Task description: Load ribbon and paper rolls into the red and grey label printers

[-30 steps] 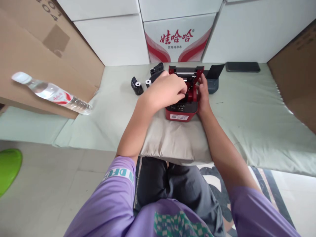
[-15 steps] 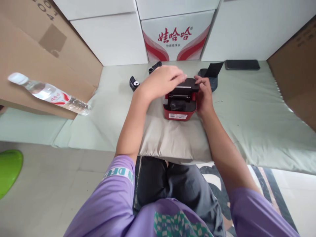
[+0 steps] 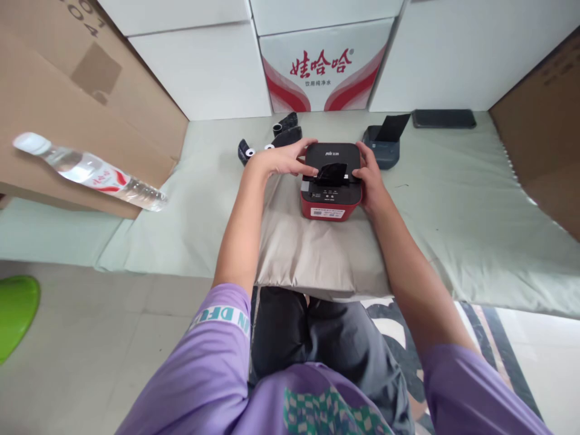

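A red and black label printer (image 3: 339,196) sits on the pale green padded surface with its black lid down. A strip of glossy black label (image 3: 333,174) sticks out of the slot on top. My left hand (image 3: 289,159) holds the printer's left side, its thumb near the strip and its fingers at the back corner. Against the right side, my right hand (image 3: 370,179) grips with the thumb on the lid's edge and the fingers along the wall. What lies inside the printer is hidden.
Several black label rolls (image 3: 287,136) lie behind my left hand. A dark blue printer (image 3: 385,154) with a black strip and a phone (image 3: 444,119) are at the back right. At the left, a water bottle (image 3: 97,172) leans by a cardboard box (image 3: 113,115). White boxes (image 3: 203,72) line the back.
The printer's lid has swung down from open to shut, covering the roll compartment. My left hand has come down from above the lid onto the printer's left side.
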{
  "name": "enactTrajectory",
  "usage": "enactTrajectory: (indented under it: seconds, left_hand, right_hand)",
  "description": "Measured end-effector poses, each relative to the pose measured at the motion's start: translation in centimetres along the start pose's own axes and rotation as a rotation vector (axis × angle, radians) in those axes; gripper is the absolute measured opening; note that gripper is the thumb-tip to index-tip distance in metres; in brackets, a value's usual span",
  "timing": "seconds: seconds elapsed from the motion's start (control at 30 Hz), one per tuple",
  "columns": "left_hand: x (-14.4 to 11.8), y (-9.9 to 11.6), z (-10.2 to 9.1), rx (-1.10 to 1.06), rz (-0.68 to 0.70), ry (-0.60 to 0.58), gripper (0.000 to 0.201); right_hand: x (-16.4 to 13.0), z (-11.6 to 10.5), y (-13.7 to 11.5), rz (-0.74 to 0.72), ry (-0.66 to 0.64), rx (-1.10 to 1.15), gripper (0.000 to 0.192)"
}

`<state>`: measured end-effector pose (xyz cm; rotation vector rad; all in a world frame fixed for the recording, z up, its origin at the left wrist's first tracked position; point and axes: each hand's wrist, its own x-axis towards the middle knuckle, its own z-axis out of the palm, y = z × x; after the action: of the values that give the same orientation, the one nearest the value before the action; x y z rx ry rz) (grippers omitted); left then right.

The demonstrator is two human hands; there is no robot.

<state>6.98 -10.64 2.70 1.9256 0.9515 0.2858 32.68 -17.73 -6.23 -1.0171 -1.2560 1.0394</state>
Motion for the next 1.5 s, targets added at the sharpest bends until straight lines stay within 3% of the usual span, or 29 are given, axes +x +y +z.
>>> enactTrajectory:
  seconds: [0.17,0.3,0.43,0.53,0.57,0.7,0.83,0.9,1.07,1.23,1.37,1.5]
  left_hand:
    - [0.4,-0.6,0.1,-0.049,0.066,0.016,0.091]
    - [-0.1,-0.6,-0.2,0.008,-0.027,-0.031,0.085]
    - [-1.4,-0.6,-1.2,0.086,-0.042,-0.136,0.074]
    - [-1.8,-1.4,-1.9,0.095,0.074,-0.205,0.086]
    - [-1.7,-1.7,-2.0,0.094,0.115,-0.207,0.092]
    - [-0.3,-3.0,-1.5,0.038,0.231,-0.129,0.12]
    - [1.3,-3.4,-0.1,-0.011,0.296,-0.112,0.154]
    - [2.0,-3.3,0.8,-0.004,0.323,-0.073,0.159]
    - [5.1,-3.8,2.0,-0.106,0.424,0.194,0.141]
    - [10.2,-7.5,2.4,-0.157,0.467,0.446,0.134]
    - [11.6,-9.7,2.8,-0.1,0.424,0.507,0.127]
    - [10.2,-8.9,3.6,-0.061,0.296,0.571,0.105]
  right_hand:
    - [-0.3,0.4,-0.2,0.005,-0.008,-0.042,0.104]
    - [-0.8,-0.3,-0.6,0.004,-0.062,-0.113,0.127]
    - [-2.2,-2.4,-4.1,0.061,-0.312,-0.235,0.146]
    - [-3.7,-2.8,-7.0,0.117,-0.573,-0.276,0.148]
    - [-4.2,-2.5,-7.5,0.078,-0.597,-0.312,0.149]
    - [-5.0,0.1,-6.8,-0.176,-0.334,-0.491,0.152]
    - [-4.0,1.3,-3.9,-0.175,-0.127,-0.576,0.148]
    - [-2.9,1.0,-2.7,-0.211,-0.076,-0.583,0.15]
    - [2.3,-0.4,-1.2,-0.313,-0.03,-0.599,0.143]
    - [7.9,-0.3,0.0,-0.312,0.006,-0.633,0.123]
    - [9.1,0.6,1.7,-0.25,0.031,-0.651,0.116]
    - [8.4,1.9,2.6,-0.158,0.065,-0.64,0.114]
